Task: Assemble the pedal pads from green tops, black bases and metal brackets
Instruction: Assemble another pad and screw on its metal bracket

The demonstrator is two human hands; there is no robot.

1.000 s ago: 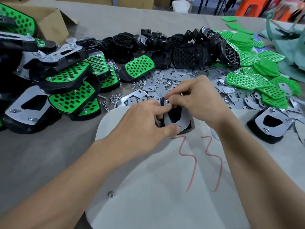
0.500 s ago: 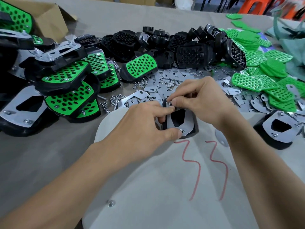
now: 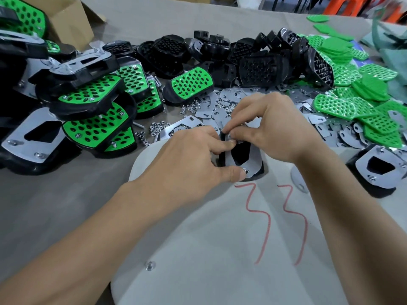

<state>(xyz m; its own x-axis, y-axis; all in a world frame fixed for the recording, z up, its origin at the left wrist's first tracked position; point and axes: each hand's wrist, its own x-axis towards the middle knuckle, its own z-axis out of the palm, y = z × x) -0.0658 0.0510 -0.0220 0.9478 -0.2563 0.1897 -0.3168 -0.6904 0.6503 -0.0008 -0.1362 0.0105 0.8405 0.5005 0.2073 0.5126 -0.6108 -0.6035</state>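
A pedal pad point(image 3: 253, 167) lies bracket side up at the far end of the white board point(image 3: 220, 249), its black base under a metal bracket with a dark cut-out. My left hand point(image 3: 187, 164) grips the pad's left side, thumb on its near edge. My right hand point(image 3: 273, 130) pinches something small at the pad's far left corner; what it pinches is hidden. Loose metal brackets point(image 3: 209, 111) and small nuts point(image 3: 158, 126) lie just beyond. Green tops point(image 3: 361, 100) are heaped at the right, black bases point(image 3: 253, 67) at the back.
Finished pads point(image 3: 92, 119) are stacked at the left beside a cardboard box point(image 3: 70, 23). One bracket-up pad point(image 3: 374, 172) lies at the right edge. Red marks point(image 3: 275, 216) cross the board and a screw head point(image 3: 149, 265) sits near its front.
Both hands stay on the pad with only slight finger shifts at its far corner. The view has dipped a little.
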